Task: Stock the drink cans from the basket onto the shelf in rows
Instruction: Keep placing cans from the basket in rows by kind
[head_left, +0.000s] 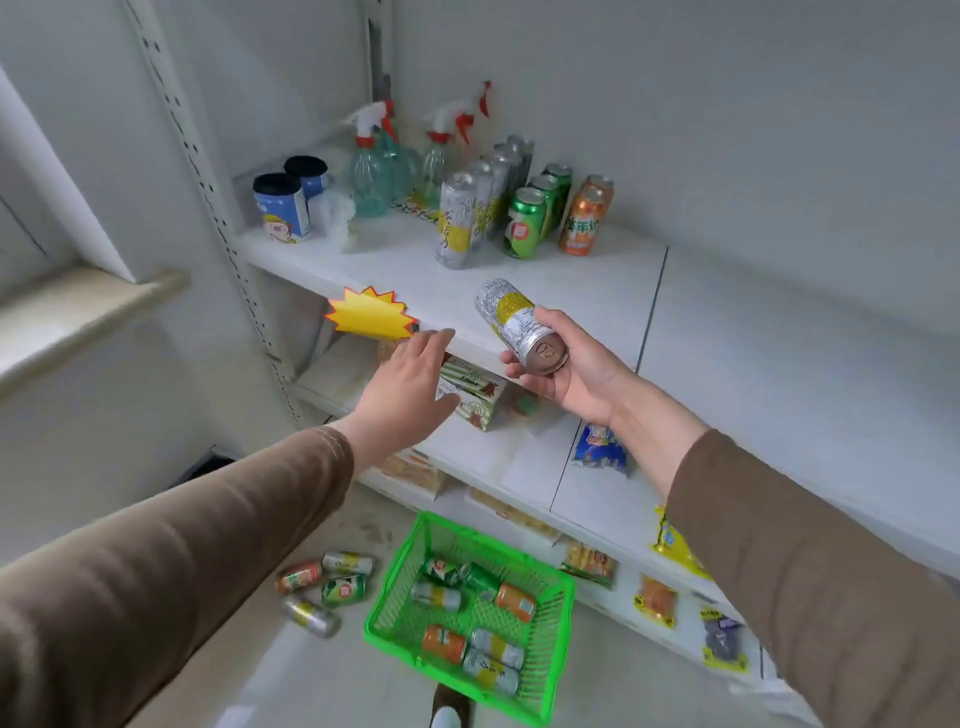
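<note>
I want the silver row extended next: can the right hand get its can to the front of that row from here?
Probably yes. The right hand holds the silver can over the shelf, whose surface before the silver row is bare; the left hand sits lower, aside.

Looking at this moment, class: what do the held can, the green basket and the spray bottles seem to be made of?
Held can: likely aluminium, shiny; its bare silver end reflects light.
Green basket: probably moulded plastic, glossy; uniform bright colour, open lattice walls.
Spray bottles: seemingly clear tinted plastic; the shelf wall shows through them.

Green basket (558, 613), silver-yellow can (511, 319)
</note>
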